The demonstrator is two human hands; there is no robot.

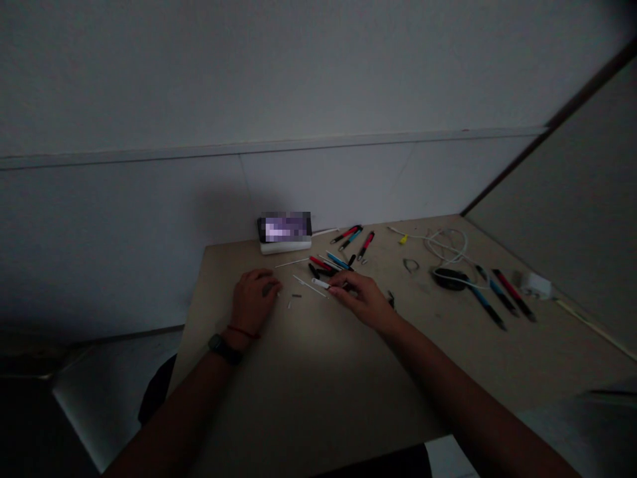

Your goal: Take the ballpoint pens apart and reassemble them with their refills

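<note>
Pinching a slim white plastic tube [320, 283] near its right end, the right hand [361, 300] has its thumb and fingertips closed on it, close above a beige wooden tabletop [298, 378]; whether the tube touches that surface is hard to tell in the dim light. Its long axis runs nearly level across the view, tilted slightly, with the free end pointing left toward the left hand [255, 300]. That hand rests near the tube, its fingers curled inward, though the view cannot show whether they hold anything. A black wristwatch [223, 348] and a thin red cord bracelet [243, 332] circle the left wrist. Thin white rods [308, 285] and a small grey piece [296, 295] lie between the hands. Just beyond the tube is a loose heap of slender red, blue and black pens [323, 265]. Farther right are a coiled white cable [448, 245] and a black oval object [450, 279]. A phone with a pixelated screen [284, 227] stands on a white box [284, 247] against the wall.
</note>
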